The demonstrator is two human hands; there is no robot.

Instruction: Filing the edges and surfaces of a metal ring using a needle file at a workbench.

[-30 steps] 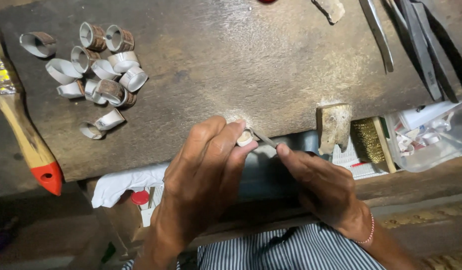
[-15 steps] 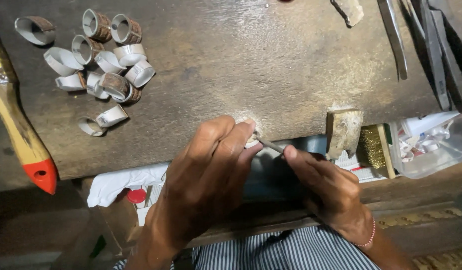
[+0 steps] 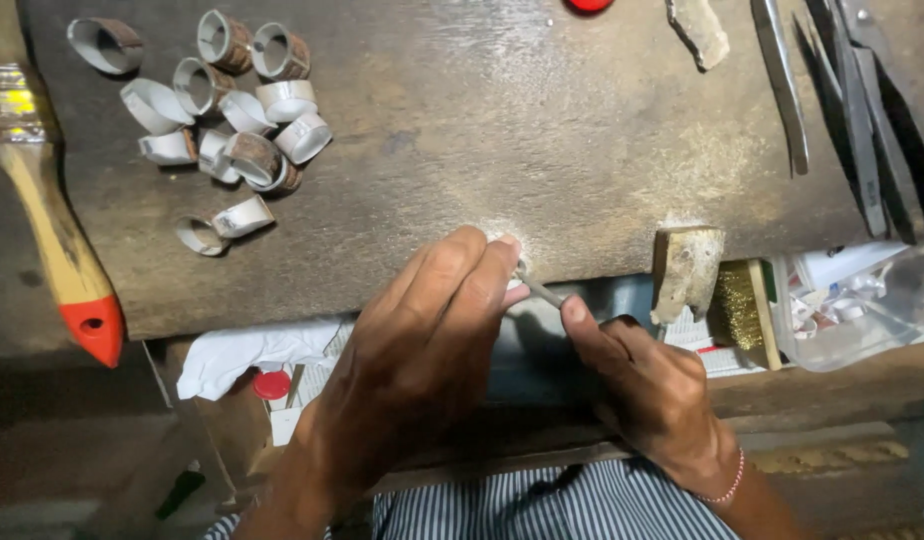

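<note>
My left hand [image 3: 422,350] presses a small ring against the front edge of the dark workbench [image 3: 482,130]; its fingers now cover the ring. My right hand [image 3: 642,385] grips a thin metal file [image 3: 540,290] whose tip reaches under the left fingertips. Pale filing dust lies on the bench edge just above them. A heap of several short silvery and brown ring bands [image 3: 232,130] lies at the far left of the bench.
A wooden-handled brush with a red tip [image 3: 52,240] lies at the left edge. Long metal files and tweezers [image 3: 852,110] lie at the top right. A small wooden block [image 3: 687,265], a brass wire brush [image 3: 740,305] and a clear plastic bag [image 3: 862,305] sit right of my hands.
My hands have stayed at the bench edge; the left fingers closed over the ring, which showed a second ago. The file slid slightly against it.
</note>
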